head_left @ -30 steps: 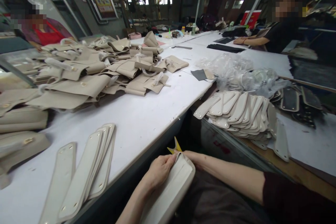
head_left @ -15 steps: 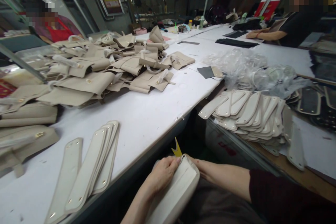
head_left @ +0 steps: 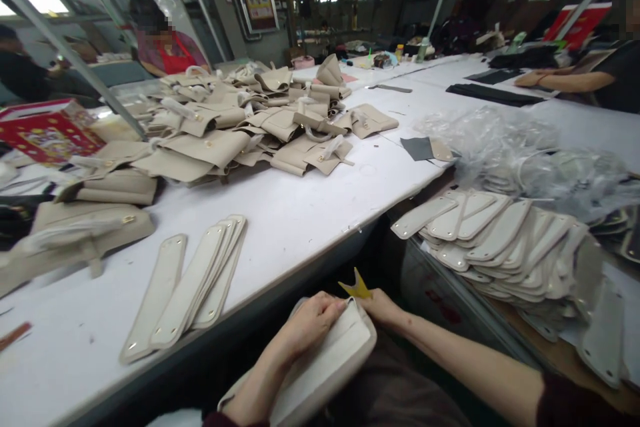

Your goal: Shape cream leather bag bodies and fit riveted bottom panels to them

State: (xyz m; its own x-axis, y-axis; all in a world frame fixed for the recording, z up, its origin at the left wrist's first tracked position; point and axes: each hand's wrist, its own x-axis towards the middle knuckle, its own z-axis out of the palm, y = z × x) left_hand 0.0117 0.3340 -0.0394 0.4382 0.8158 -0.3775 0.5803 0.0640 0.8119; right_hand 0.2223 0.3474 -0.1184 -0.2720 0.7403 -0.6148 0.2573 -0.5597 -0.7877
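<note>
In my lap lies a pale cream leather piece [head_left: 330, 367], folded or boxy, with a rounded edge. My left hand [head_left: 313, 323] is closed on its top edge, the thumb pressed near the upper corner. Just beyond that corner, my right hand [head_left: 383, 309] is closed round a yellow fork-tipped tool [head_left: 356, 285] whose notched end sticks up; the rest is hidden. Whether my right fingers also touch the leather piece, I cannot tell. On the white table [head_left: 280, 233] to the left lie several long cream strips [head_left: 193, 287] with metal studs at their ends.
Beige bag pieces [head_left: 215, 147] are heaped on the table. At right, many cream strips [head_left: 505, 233] are stacked on a lower surface beside clear plastic wrap [head_left: 490, 140]. A red box [head_left: 50, 130] stands far left. Two co-workers, one in a red apron [head_left: 177, 57], are across the table.
The view has swung left. My right hand has come out from behind the leather piece and shows beside it with the yellow tool. My left hand keeps its hold.
</note>
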